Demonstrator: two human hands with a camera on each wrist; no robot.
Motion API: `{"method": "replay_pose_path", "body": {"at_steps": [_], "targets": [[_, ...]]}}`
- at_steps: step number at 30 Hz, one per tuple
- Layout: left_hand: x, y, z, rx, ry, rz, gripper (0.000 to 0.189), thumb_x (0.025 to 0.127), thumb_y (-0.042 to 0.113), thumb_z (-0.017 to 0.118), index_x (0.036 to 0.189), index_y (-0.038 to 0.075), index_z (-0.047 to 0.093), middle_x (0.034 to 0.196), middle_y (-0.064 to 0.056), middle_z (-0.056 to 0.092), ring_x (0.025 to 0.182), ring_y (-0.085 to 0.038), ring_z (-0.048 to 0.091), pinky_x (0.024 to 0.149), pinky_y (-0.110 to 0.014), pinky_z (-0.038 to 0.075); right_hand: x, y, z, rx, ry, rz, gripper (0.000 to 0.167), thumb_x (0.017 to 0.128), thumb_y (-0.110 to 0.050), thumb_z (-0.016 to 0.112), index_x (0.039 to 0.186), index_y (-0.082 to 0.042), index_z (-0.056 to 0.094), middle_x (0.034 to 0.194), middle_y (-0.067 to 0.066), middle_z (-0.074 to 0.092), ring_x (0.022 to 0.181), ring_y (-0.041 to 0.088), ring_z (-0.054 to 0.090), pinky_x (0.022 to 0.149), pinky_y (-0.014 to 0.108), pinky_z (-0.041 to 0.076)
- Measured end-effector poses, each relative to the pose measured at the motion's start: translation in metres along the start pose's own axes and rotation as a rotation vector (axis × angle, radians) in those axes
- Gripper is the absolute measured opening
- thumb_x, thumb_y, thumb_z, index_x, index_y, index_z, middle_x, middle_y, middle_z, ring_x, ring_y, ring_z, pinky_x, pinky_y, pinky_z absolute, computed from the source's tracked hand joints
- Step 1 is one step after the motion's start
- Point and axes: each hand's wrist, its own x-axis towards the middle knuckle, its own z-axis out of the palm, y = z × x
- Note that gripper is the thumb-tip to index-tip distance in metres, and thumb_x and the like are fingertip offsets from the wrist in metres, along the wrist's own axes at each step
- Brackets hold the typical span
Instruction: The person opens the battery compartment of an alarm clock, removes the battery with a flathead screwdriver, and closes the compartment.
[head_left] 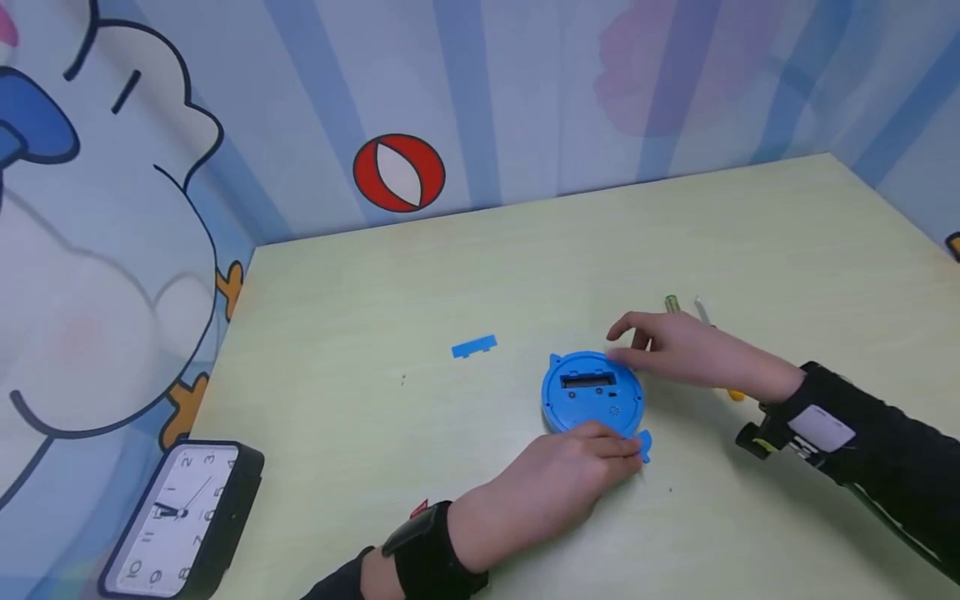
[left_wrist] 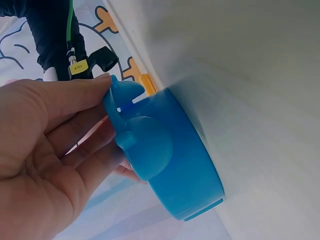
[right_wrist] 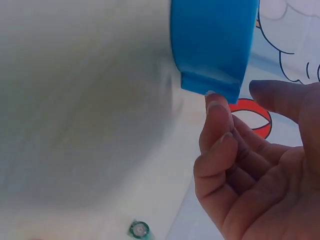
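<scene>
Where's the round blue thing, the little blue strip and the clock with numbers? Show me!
Round blue thing point(head_left: 592, 403): head view, on its flat upward side.
Little blue strip point(head_left: 474, 346): head view, on its flat middle.
Clock with numbers point(head_left: 174, 520): head view, on its white face.

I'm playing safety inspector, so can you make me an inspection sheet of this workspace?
Surface: pale table, dark specks on it.
Job's things: round blue device, slot uncovered; flat blue piece lying apart; green cylinder, probably a battery; thin rod, partly hidden.
Clutter: black-framed clock at the near left.
Grips: left grip holds the device; right grip at its rim.
Cables: green cable along the right sleeve.
Surroundings: striped wall with cartoon pictures.
</scene>
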Motion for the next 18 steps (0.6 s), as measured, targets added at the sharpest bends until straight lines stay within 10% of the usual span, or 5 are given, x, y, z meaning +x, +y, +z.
{"method": "replay_pose_path", "body": {"at_steps": [12,18], "targets": [[-0.002,-0.006,-0.002,-0.081,-0.004,-0.008,0.031,0.102,0.022,0.061,0.132,0.016,0.068,0.134,0.006,0.064,0.128,-0.007,0.055,0.097,-0.017,0.047,-0.004,0.008,0.011,0.122,-0.034,-0.002,0.026,0.101,-0.031,0.063,0.117,-0.011,0.066,0.079,-0.001,0.060,0.067,0.016,0.055,0.058,0.029,0.046],[-0.009,-0.053,-0.017,-0.244,0.165,-0.270,0.023,0.099,0.019,0.067,0.120,0.013,0.073,0.114,0.001,0.071,0.107,-0.012,0.065,0.091,-0.023,0.053,-0.004,0.006,0.009,0.172,-0.072,0.021,0.028,0.102,-0.032,0.061,0.120,-0.010,0.063,0.080,0.000,0.061,0.068,0.018,0.057,0.060,0.031,0.048]]}}
